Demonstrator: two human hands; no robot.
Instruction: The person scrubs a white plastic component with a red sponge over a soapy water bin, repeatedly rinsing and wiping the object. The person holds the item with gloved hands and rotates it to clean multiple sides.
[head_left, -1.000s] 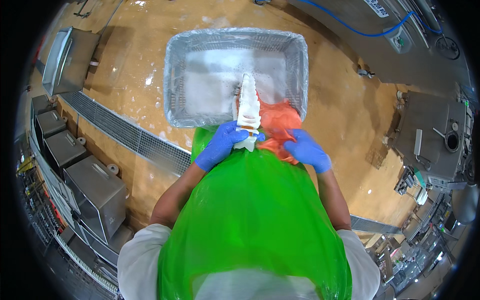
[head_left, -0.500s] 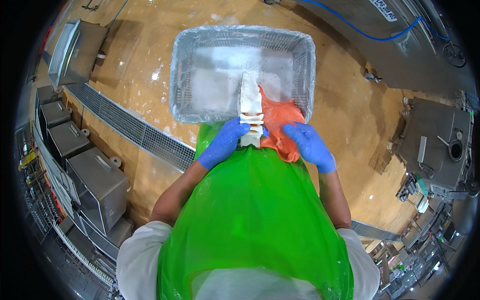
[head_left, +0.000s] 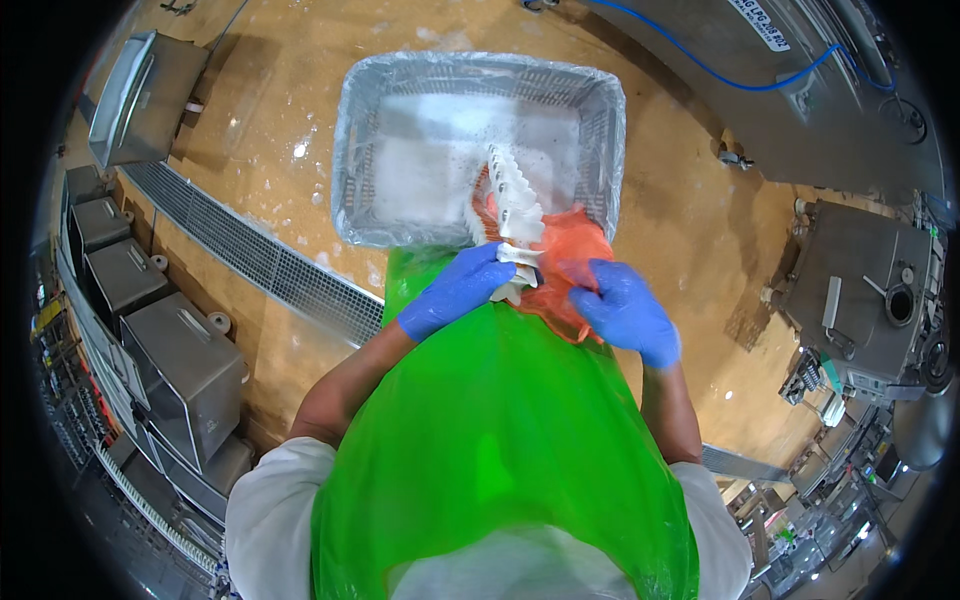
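Observation:
My left hand (head_left: 456, 291), in a blue glove, grips the near end of a long white notched piece (head_left: 515, 200), apparently plastic, whose segments show along its edge. The piece tilts up toward the tub; its exact kind I cannot make out. Beside it hangs a crumpled orange sheet, net-like in places (head_left: 572, 245), partly behind the white piece. Also blue-gloved, my right hand (head_left: 630, 312) has its fingers curled in at the sheet's right edge, seemingly pinching it; motion blurs the fingertips. A grey slatted tub (head_left: 350, 150), lined with clear plastic, stands just beyond, with white foamy or granular contents.
A green apron (head_left: 490, 440) covers my front. Metal bins (head_left: 190, 350) line the left side, near a floor drain grate (head_left: 260, 240). Steel machinery (head_left: 860, 280) stands at right, and a blue hose (head_left: 740, 75) runs across the top right.
The white piece has turned from showing its broad face to showing its notched edge. My right hand has shifted slightly right and down, and its fingers have curled. The orange sheet has changed shape.

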